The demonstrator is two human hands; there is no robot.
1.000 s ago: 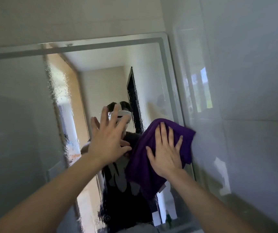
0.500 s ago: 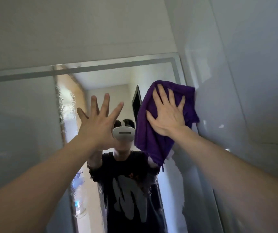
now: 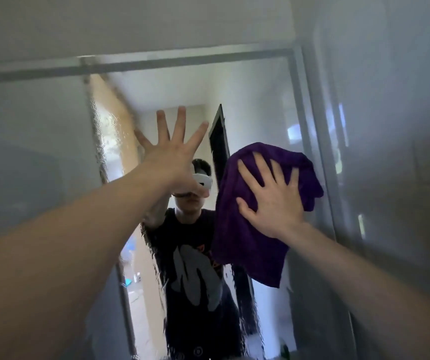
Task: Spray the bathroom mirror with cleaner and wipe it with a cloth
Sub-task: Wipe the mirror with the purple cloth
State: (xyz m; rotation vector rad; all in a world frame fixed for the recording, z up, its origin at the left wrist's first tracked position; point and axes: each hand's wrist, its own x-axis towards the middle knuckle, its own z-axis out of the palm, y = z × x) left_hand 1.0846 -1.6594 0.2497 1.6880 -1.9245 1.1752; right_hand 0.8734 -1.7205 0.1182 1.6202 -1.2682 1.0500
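Right hand [image 3: 273, 201] flat, fingers straight and spread, pressing the purple cloth [image 3: 250, 240] against the mirror [image 3: 258, 105] near its right edge. Left hand [image 3: 174, 157] raised with fingers splayed wide, holding nothing; can't tell if it touches the glass. Streaky wet film on the mirror's lower part.

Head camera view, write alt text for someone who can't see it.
A person's right hand presses a purple cloth flat against a bathroom mirror near its right edge. The left hand is raised beside it, fingers spread, at the glass. The streaky mirror reflects the person in a dark T-shirt.
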